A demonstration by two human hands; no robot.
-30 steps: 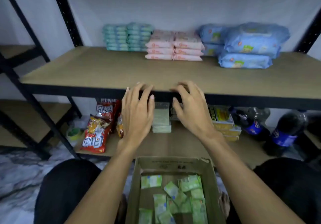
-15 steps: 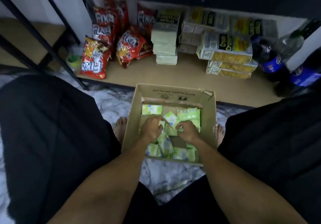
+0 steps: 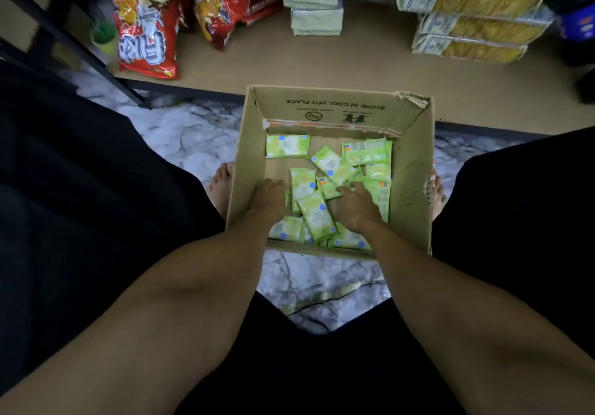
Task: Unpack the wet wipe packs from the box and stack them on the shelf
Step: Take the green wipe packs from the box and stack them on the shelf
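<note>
Green wet wipe packs (image 3: 317, 218) lie loose in the cardboard box (image 3: 415, 170) on the floor (image 3: 193, 131), near the shelf (image 3: 354, 57). By judgement, many are left to unpack. Left hand (image 3: 269, 200) and right hand (image 3: 352, 203) rest among them, fingers curled. Whether either grip holds a pack cannot be told.

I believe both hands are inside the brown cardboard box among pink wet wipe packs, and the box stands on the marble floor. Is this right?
Not quite. The head view shows light green wet wipe packs, not pink ones. The rest holds: the left hand and the right hand are inside the brown cardboard box among the packs, and the box stands on the marble floor.
</note>
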